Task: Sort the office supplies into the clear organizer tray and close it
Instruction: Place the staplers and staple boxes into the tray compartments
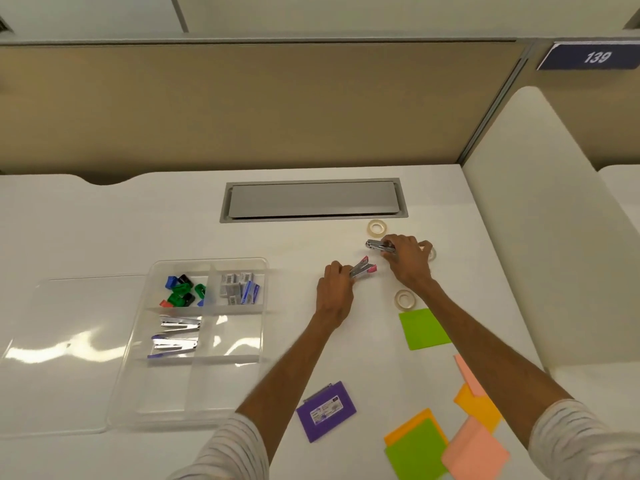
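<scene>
My left hand (pixel 335 292) grips a small stapler with a pink handle (pixel 363 267) just above the desk. My right hand (pixel 408 259) grips a silver stapler (pixel 377 245) a little farther back. The clear organizer tray (pixel 266 263) stands at the left, its lid (pixel 69 341) lying flat beside it. Coloured sharpeners (pixel 181 291) fill its back left compartment, staple boxes (pixel 239 288) the back right, and several staplers (pixel 175 336) the middle left. Tape rolls lie near my hands: one behind (pixel 376 227), one in front (pixel 405 299), one partly hidden by my right hand (pixel 431 253).
Sticky note pads lie at the right and front: a green pad (pixel 424 329), a purple pad (pixel 326 412), and a heap of orange, green and pink pads (pixel 446 441). A grey cable hatch (pixel 313 199) sits at the desk's back. A partition wall rises behind.
</scene>
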`<state>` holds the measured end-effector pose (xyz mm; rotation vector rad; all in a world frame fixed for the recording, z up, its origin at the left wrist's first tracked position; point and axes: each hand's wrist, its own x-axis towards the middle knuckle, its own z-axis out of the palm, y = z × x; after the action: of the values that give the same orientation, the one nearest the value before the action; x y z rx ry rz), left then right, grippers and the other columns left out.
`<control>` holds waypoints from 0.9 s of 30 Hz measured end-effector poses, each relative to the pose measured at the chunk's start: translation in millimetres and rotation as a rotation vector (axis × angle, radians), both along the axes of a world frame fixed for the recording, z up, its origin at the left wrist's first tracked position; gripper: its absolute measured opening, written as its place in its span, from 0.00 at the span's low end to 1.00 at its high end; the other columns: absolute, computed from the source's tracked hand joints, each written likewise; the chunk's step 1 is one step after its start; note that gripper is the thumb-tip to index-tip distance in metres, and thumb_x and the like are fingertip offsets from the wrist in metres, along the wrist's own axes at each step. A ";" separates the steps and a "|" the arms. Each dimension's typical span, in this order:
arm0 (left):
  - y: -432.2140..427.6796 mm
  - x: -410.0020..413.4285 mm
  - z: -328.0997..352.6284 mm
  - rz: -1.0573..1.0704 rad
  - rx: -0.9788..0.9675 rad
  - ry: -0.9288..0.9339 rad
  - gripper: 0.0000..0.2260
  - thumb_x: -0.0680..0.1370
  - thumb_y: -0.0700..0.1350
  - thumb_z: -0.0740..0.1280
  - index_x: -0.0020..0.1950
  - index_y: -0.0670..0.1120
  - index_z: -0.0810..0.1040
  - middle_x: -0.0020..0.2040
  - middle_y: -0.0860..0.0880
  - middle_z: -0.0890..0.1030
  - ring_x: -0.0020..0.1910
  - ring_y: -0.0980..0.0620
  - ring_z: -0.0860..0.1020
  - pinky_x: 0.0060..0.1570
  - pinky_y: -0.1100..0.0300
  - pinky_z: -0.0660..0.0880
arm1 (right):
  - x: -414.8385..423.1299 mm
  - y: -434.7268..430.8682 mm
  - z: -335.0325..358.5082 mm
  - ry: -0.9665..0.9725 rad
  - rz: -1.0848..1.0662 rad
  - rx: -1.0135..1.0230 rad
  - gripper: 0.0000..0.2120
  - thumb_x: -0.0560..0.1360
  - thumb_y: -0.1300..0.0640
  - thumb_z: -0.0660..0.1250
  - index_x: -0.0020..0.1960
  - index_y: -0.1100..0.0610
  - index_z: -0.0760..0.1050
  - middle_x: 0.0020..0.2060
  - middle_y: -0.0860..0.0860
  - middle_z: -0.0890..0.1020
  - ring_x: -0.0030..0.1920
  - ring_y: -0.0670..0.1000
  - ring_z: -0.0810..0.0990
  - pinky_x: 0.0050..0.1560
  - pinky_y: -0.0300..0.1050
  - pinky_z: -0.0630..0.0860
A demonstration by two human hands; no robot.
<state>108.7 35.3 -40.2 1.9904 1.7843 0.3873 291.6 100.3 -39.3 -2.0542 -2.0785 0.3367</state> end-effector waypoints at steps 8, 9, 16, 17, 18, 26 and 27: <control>-15.3 -48.7 41.4 -0.014 0.172 0.029 0.10 0.81 0.40 0.61 0.62 0.42 0.74 0.54 0.43 0.74 0.48 0.46 0.73 0.47 0.56 0.71 | -50.0 -24.5 50.6 0.089 0.049 0.098 0.04 0.76 0.50 0.64 0.47 0.48 0.77 0.41 0.46 0.80 0.48 0.52 0.77 0.48 0.48 0.58; -17.5 -57.1 45.9 -0.011 0.192 0.031 0.11 0.81 0.40 0.61 0.62 0.42 0.74 0.54 0.43 0.75 0.48 0.47 0.73 0.47 0.57 0.71 | -58.3 -28.0 56.2 0.117 0.054 0.104 0.04 0.75 0.51 0.64 0.47 0.49 0.77 0.40 0.45 0.80 0.47 0.52 0.77 0.48 0.48 0.59; -34.1 -142.4 69.7 0.125 0.244 0.048 0.13 0.81 0.38 0.60 0.65 0.43 0.73 0.56 0.43 0.74 0.52 0.44 0.73 0.48 0.53 0.70 | -130.6 -49.4 83.1 0.200 0.094 0.140 0.09 0.76 0.49 0.65 0.54 0.50 0.77 0.48 0.47 0.82 0.51 0.54 0.76 0.49 0.48 0.60; -36.3 -158.5 71.7 0.147 0.251 0.056 0.13 0.81 0.38 0.59 0.64 0.43 0.73 0.56 0.43 0.74 0.52 0.44 0.73 0.48 0.53 0.69 | -143.6 -53.0 86.5 0.203 0.108 0.141 0.10 0.77 0.49 0.65 0.55 0.50 0.77 0.49 0.47 0.82 0.52 0.54 0.75 0.50 0.48 0.60; -38.5 -174.6 73.0 0.169 0.257 0.060 0.12 0.81 0.38 0.59 0.64 0.43 0.73 0.56 0.43 0.74 0.53 0.43 0.73 0.48 0.53 0.69 | -157.0 -56.6 89.2 0.203 0.120 0.140 0.10 0.77 0.49 0.65 0.56 0.51 0.77 0.50 0.47 0.82 0.53 0.54 0.75 0.50 0.48 0.60; -61.4 -287.1 70.7 0.294 0.213 0.051 0.11 0.80 0.40 0.60 0.61 0.43 0.75 0.54 0.43 0.75 0.51 0.42 0.75 0.48 0.49 0.74 | -257.5 -85.8 84.7 0.250 0.204 0.096 0.12 0.77 0.49 0.64 0.59 0.50 0.76 0.53 0.49 0.81 0.54 0.52 0.74 0.53 0.51 0.63; -64.8 -297.4 70.1 0.298 0.209 0.046 0.11 0.80 0.40 0.60 0.60 0.43 0.76 0.53 0.43 0.75 0.50 0.41 0.75 0.47 0.48 0.74 | -268.0 -89.3 83.1 0.253 0.212 0.087 0.12 0.77 0.49 0.64 0.59 0.50 0.76 0.53 0.49 0.80 0.54 0.52 0.74 0.54 0.51 0.63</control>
<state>-188.7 -29.5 29.9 1.8785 2.1548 0.6504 23.6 11.0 43.8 -1.6499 -2.1150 0.5014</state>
